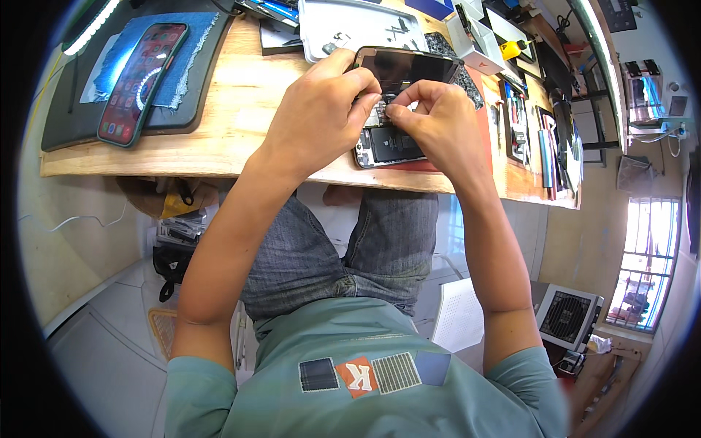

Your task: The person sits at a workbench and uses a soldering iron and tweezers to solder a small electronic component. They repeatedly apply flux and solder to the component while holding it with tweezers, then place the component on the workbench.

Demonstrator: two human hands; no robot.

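Note:
An opened smartphone lies at the table's front edge under both hands. Its body (393,144), with a dark battery and exposed inner parts, is nearest me. The dark screen (409,68) is tilted up at the far side. My left hand (321,113) is closed at the phone's left side, fingers curled by the screen's edge and thumb reaching over the inner parts. My right hand (443,120) pinches thumb and forefinger just above the middle of the phone, near the joint between body and screen. Whatever is in that pinch is too small or hidden to make out.
Beyond the phone stands a white tray (314,36) holding small parts. At left, another smartphone (139,87) lies on denim cloth (191,58) over a dark mat (66,139). A white box (467,45), a yellow bottle (513,49) and several tools are at right.

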